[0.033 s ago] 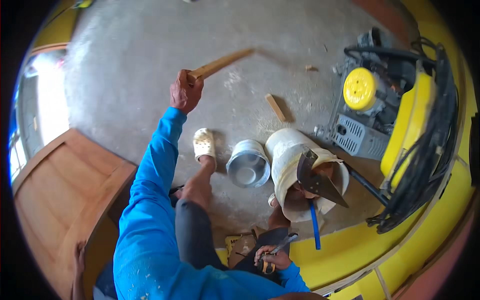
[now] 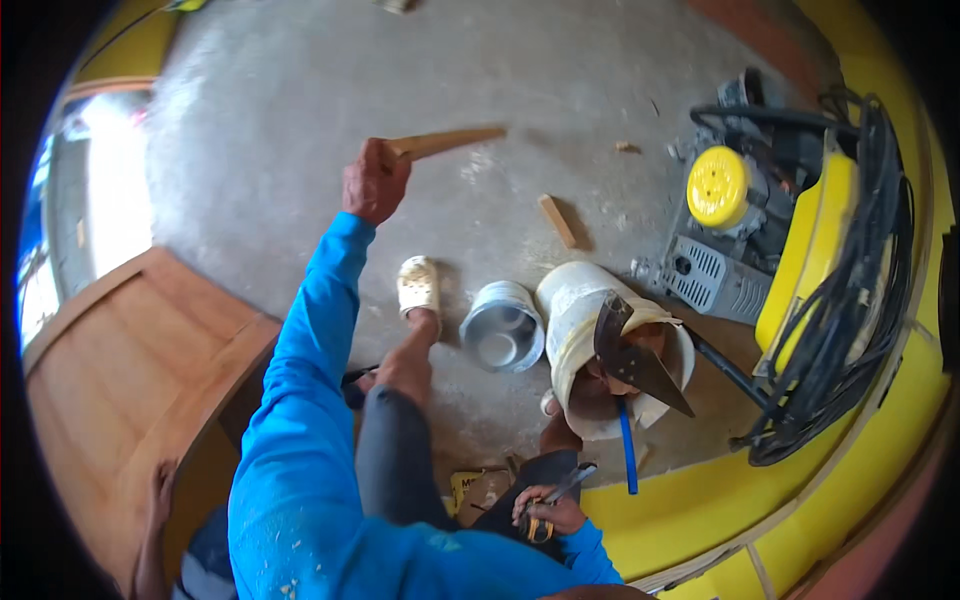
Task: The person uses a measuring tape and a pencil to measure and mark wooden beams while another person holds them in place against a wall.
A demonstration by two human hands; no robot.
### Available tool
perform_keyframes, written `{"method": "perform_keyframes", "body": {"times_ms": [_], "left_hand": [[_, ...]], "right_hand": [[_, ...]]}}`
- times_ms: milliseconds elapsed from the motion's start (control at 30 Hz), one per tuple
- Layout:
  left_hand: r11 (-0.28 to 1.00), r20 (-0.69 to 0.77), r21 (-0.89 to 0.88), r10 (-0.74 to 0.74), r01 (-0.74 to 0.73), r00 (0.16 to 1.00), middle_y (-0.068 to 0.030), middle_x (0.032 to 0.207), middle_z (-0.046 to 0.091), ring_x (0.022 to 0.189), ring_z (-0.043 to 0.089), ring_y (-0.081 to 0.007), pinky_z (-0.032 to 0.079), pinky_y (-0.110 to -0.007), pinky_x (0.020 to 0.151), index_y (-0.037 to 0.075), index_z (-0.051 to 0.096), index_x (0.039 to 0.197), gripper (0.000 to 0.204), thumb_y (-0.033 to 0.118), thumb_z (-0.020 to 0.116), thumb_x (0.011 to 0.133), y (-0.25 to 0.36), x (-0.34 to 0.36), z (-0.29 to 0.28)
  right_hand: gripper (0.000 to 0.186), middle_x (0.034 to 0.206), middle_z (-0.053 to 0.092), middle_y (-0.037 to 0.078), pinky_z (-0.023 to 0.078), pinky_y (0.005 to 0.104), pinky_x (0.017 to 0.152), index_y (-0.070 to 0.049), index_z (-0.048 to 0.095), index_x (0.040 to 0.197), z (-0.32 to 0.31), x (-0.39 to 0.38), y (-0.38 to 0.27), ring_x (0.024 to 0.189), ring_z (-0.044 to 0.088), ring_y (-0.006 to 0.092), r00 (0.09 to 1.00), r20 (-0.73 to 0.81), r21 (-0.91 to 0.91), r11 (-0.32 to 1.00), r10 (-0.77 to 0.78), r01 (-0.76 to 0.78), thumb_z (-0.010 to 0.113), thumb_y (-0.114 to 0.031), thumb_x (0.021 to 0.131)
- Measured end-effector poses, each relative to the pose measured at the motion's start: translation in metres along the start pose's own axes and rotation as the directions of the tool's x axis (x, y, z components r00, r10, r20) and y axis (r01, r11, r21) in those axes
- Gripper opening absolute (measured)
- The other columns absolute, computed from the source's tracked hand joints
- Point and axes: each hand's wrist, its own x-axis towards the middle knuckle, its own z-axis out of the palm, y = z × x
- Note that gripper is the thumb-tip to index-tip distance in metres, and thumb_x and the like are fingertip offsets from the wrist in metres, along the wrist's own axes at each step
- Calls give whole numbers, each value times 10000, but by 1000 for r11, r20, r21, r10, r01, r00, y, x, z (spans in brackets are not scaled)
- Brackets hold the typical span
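Note:
My left hand (image 2: 376, 186), arm stretched out ahead in a blue sleeve, is closed round one end of a wooden strip (image 2: 450, 142). The strip's other end points right, above the concrete floor. Low in the view, close to my lap, my right hand (image 2: 556, 508) is closed round a black and yellow tape measure (image 2: 537, 528). A slim grey and dark tool (image 2: 574, 481) sticks up from the same hand; its kind is unclear. A short wood block (image 2: 557, 221) lies on the floor right of the strip.
A grey bucket (image 2: 502, 327) stands beside a larger white bucket (image 2: 580, 290) holding a handsaw (image 2: 640, 355) and a blue bar (image 2: 629, 445). At right is a yellow and grey engine machine (image 2: 718, 187) with black hoses. A wooden panel (image 2: 130, 390) and another person's hand (image 2: 162, 488) are at left.
The wooden strip has swung to lie more level, its far end lower in view. My left hand has turned slightly with it. My right hand's hold looks the same.

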Motion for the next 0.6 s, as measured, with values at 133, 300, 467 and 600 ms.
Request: {"method": "perform_keyframes", "body": {"times_ms": [133, 300, 467, 600], "left_hand": [[962, 86, 121, 234, -244, 968, -116, 592, 551, 517, 552, -262, 437, -335, 471, 44, 499, 691, 240, 233, 638, 641, 64, -17, -100], [946, 43, 189, 260, -264, 965, -114, 585, 555, 517, 554, -259, 434, -326, 469, 50, 498, 613, 330, 333, 668, 616, 151, -105, -208], [929, -70, 290, 261, -230, 963, -135, 574, 549, 507, 544, -263, 430, -329, 469, 33, 511, 606, 342, 346, 643, 647, 231, -202, -267], [998, -151, 59, 45, -37, 987, -63, 544, 511, 482, 508, -136, 407, -258, 452, 17, 556, 704, 264, 272, 622, 691, 282, -276, -294]], "right_hand": [[173, 822, 541, 129, 469, 346, 659, 22, 523, 866, 2, -34, -39, 746, 560, 239, 986, 146, -282, 952, -80, 119, 548, -64, 719], [183, 809, 566, 102, 454, 273, 623, 5, 558, 836, 16, -52, -111, 715, 562, 162, 912, 402, -681, 641, -79, 356, 554, -124, 706], [189, 1005, 511, 125, 385, 321, 789, -20, 585, 781, 61, -57, -166, 952, 482, 202, 783, 620, -718, 369, -49, 591, 599, -184, 689], [200, 1314, 234, 138, 297, 376, 916, -23, 603, 817, 111, -75, -160, 1142, 346, 271, 605, 791, -612, 78, 97, 787, 596, -167, 678]]}}
